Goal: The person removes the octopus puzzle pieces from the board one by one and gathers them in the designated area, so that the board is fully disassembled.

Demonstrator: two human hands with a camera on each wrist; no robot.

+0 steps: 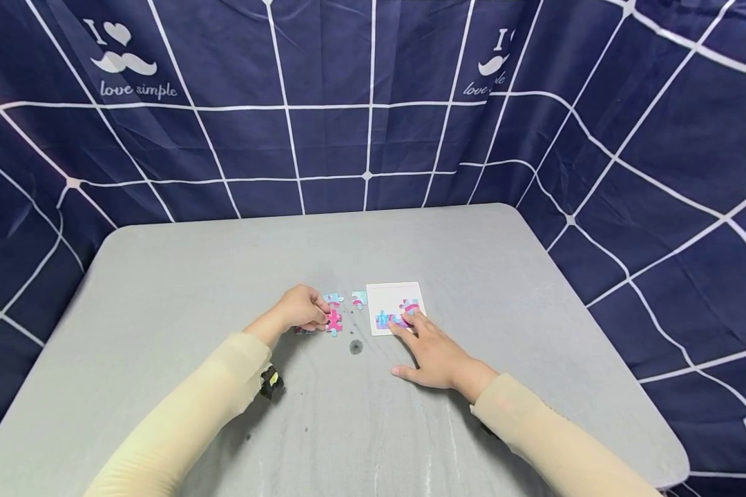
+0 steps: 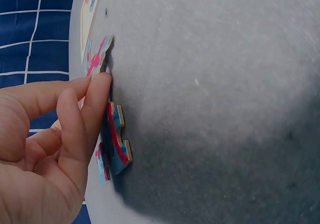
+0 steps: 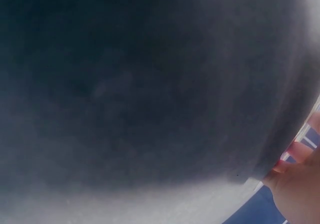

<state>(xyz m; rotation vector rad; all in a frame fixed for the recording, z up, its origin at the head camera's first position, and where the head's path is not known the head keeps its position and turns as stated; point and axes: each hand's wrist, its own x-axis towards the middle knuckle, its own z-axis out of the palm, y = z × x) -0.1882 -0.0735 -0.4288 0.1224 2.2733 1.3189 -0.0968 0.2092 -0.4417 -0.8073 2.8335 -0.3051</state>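
Note:
Between thumb and fingertips my left hand (image 1: pixel 301 308) pinches a pink jigsaw piece (image 1: pixel 333 320) with light blue edges; in the left wrist view this pink piece (image 2: pixel 96 62) tilts up from the table. Two more jigsaw pieces (image 2: pixel 118 146) lie below that hand, partly hidden by it in the head view. My right hand (image 1: pixel 436 355) touches joined blue and purple jigsaw pieces (image 1: pixel 383 320) along the near side of a white puzzle tray (image 1: pixel 385 295), its fingers extended and thumb apart. Another pink and blue piece (image 1: pixel 409 304) sits at the tray's right side.
Two loose blue and pink pieces, a left one (image 1: pixel 332 298) and a right one (image 1: pixel 359 297), lie between my left hand and the tray. A dark round stain (image 1: pixel 356 346) marks the grey table (image 1: pixel 224 255). Dark blue checked curtains (image 1: pixel 323 138) enclose its back and sides.

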